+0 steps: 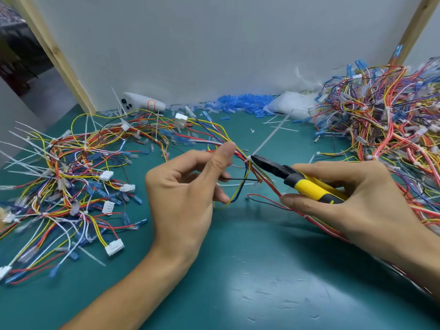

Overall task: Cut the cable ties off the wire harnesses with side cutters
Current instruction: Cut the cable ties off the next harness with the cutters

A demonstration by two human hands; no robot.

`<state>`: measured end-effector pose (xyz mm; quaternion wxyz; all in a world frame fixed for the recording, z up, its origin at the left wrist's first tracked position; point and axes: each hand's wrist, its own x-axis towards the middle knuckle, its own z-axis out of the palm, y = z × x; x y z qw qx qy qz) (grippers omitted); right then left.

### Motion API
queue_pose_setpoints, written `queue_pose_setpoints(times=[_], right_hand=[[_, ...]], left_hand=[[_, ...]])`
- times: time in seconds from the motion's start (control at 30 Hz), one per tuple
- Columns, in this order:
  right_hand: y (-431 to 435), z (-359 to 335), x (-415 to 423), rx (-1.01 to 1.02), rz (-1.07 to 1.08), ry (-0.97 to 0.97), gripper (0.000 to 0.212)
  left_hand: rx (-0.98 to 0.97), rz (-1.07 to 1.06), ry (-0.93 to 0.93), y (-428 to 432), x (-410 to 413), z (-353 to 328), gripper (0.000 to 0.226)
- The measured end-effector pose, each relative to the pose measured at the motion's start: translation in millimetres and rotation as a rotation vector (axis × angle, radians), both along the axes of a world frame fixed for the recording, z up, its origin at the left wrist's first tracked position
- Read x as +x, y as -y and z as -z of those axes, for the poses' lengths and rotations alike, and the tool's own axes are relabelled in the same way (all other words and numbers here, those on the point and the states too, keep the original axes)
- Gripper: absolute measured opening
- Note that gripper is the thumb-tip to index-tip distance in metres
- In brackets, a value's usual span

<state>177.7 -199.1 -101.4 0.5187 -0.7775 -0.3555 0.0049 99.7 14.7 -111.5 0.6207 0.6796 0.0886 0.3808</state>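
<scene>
Cutter tips set against the tie on a held harness

The left hand [183, 186] pinches the wire harness [238, 151] between thumb and fingers, just beside the white cable tie [269, 136], whose long tail points toward the wall. The right hand [357, 203] has its fingers curled round the yellow handles of the side cutters [307, 186], with the tips at the tie's head. The blades should probably catch only the strap, away from the coloured wires, with the bundle held taut. Bare green desk [238, 258] lies nearest the person. A left pile [71, 175] and a right pile [381, 120] of harnesses crowd both sides.
</scene>
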Motion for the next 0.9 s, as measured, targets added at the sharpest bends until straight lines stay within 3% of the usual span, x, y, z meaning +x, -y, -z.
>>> queue_pose_setpoints(times=[0.1,0.17,0.3,0.4,0.6,0.77,0.9], right_hand=[[-1,-3,-1,0.023,0.018,-0.037,0.026],[1,-4,0,0.033,0.035,-0.048,0.028],[3,-4,-1,0.000,-0.002,-0.048,0.034],[1,-4,-6,-0.013,-0.034,-0.010,0.031],[0,-2,-8,0.013,-0.005,0.028,0.032],[-1,2,-8,0.041,0.028,0.043,0.030],[-1,2,-8,0.043,0.038,0.078,0.029]], left_hand=[[0.322,-0.091,0.148,-3,-5,-5,0.004],[0.559,-0.174,0.217,-6,-7,-9,0.005],[1.028,-0.282,0.152,-14,-6,-14,0.040],[1.186,-0.188,0.049,-16,-1,-13,0.054],[0.900,-0.053,0.110,-9,5,6,0.028],[0.557,0.140,0.026,-4,7,8,0.022],[0.469,0.214,-0.060,-1,8,7,0.012]])
